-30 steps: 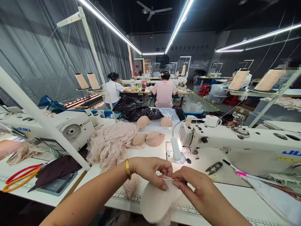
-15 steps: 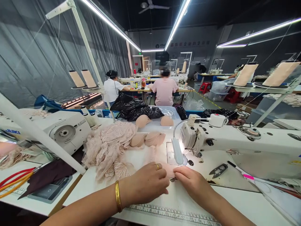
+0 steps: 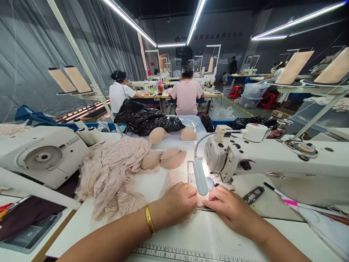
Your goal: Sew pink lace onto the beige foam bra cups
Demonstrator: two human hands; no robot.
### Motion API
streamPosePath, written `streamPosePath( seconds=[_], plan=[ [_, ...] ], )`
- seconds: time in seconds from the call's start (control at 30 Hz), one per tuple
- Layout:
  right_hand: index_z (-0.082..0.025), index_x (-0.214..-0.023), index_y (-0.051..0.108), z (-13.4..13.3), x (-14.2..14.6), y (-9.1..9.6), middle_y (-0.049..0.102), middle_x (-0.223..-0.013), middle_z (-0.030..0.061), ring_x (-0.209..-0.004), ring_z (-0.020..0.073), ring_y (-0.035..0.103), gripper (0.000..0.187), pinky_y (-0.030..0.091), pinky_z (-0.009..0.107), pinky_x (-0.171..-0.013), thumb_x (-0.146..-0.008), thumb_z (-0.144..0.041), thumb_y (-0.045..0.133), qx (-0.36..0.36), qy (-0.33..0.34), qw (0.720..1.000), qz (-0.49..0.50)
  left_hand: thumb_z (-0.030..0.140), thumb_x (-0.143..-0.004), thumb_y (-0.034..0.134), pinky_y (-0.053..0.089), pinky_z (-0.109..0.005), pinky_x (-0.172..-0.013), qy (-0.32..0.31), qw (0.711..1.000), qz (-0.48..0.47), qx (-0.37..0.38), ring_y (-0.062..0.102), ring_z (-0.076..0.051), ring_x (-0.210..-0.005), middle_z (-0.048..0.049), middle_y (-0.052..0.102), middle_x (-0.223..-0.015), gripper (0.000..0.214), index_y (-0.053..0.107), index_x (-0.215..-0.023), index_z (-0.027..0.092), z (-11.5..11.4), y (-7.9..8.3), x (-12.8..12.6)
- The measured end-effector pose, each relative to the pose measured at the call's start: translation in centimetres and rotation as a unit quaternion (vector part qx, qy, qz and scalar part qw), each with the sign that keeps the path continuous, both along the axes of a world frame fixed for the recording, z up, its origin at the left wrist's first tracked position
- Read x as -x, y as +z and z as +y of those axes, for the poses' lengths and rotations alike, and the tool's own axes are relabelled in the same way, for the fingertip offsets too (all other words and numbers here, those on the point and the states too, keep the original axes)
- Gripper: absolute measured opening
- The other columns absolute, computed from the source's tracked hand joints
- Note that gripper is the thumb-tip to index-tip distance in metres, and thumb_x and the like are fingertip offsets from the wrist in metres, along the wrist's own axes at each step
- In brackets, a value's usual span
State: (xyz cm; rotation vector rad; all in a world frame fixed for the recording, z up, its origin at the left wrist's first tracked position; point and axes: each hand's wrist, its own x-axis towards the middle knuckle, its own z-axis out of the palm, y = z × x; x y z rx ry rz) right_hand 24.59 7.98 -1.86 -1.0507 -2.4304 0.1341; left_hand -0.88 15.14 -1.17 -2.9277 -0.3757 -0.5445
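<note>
My left hand, with a gold bangle and a ring, lies curled over a small piece of pale pink fabric on the white table. My right hand presses the same piece flat from the right, fingers together. Both hands sit just in front of the needle area of the white sewing machine, beside its small lit lamp. Most of the fabric is hidden under my hands.
A heap of pink lace and stacked beige bra cups lie to the left. Thread snips rest right of the needle. A second sewing machine stands at the left. Two people sit with their backs to me at machines beyond.
My hands carried the pale fabric forward from near the table's front edge and laid it down by the needle. The view has moved closer to the machine.
</note>
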Motion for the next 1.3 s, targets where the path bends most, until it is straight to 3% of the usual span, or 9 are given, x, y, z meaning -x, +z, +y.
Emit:
streamPosePath(
  seconds=[0.27, 0.63, 0.77, 0.87, 1.0, 1.3],
  plan=[
    [-0.027, -0.120, 0.071, -0.1, -0.2, 1.1, 0.063, -0.089, 0.0040, -0.082, 0.0189, 0.055, 0.043, 0.049, 0.029, -0.070, -0.101, -0.004, 0.040, 0.048, 0.010, 0.999, -0.018, 0.014, -0.095, 0.053, 0.042, -0.032, -0.069, 0.006, 0.999, 0.012, 0.045, 0.049, -0.019, -0.076, -0.0035, 0.060, -0.084, 0.010, 0.058, -0.088, 0.018, -0.2, -0.5, -0.4],
    [-0.025, -0.110, 0.070, -0.3, -0.4, 1.1, 0.060, -0.087, 0.0033, -0.081, 0.0189, 0.054, 0.043, 0.045, 0.030, -0.067, -0.101, -0.003, 0.035, 0.082, 0.005, 0.996, -0.026, 0.010, -0.092, 0.051, 0.037, -0.031, -0.062, 0.008, 0.999, -0.022, 0.038, 0.044, -0.017, -0.068, -0.0021, 0.054, -0.076, 0.017, 0.054, -0.077, 0.019, -0.5, -0.6, -0.8],
    [-0.027, -0.115, 0.069, -0.2, -0.5, 0.7, 0.061, -0.090, 0.0033, -0.083, 0.0193, 0.057, 0.041, 0.048, 0.031, -0.069, -0.101, -0.004, 0.038, 0.101, 0.004, 0.995, -0.010, 0.012, -0.094, 0.051, 0.038, -0.031, -0.063, 0.010, 0.999, -0.030, 0.032, 0.045, -0.018, -0.068, -0.0020, 0.054, -0.074, 0.017, 0.057, -0.080, 0.019, -0.5, -0.8, -0.9],
    [-0.028, -0.124, 0.065, -0.2, -0.4, 0.5, 0.063, -0.092, 0.0039, -0.083, 0.0205, 0.059, 0.039, 0.050, 0.033, -0.069, -0.101, -0.007, 0.041, 0.095, -0.018, 0.995, 0.004, 0.013, -0.096, 0.050, 0.042, -0.032, -0.067, 0.007, 0.999, -0.014, 0.040, 0.048, -0.018, -0.071, -0.0031, 0.060, -0.080, 0.017, 0.058, -0.082, 0.018, -0.2, -1.0, -1.1],
    [-0.028, -0.115, 0.067, -0.1, -0.2, 0.2, 0.061, -0.088, 0.0035, -0.080, 0.0215, 0.060, 0.032, 0.051, 0.032, -0.066, -0.102, -0.011, 0.043, 0.076, -0.052, 0.996, -0.006, 0.012, -0.094, 0.054, 0.044, -0.032, -0.071, 0.002, 0.998, 0.022, 0.050, 0.054, -0.018, -0.074, -0.0039, 0.064, -0.085, 0.014, 0.057, -0.081, 0.018, 0.6, -0.9, -1.7],
    [-0.026, -0.119, 0.065, 0.6, -0.1, -0.9, 0.054, -0.081, 0.0008, -0.064, 0.0188, 0.057, 0.036, 0.050, 0.030, -0.056, -0.103, -0.013, 0.036, 0.029, -0.131, 0.990, -0.046, 0.010, -0.098, 0.052, 0.049, -0.033, -0.080, -0.044, 0.998, 0.004, 0.039, 0.064, -0.020, -0.090, -0.0043, 0.070, -0.092, 0.014, 0.061, -0.093, 0.019, 3.3, 0.7, -2.9]
  ],
)
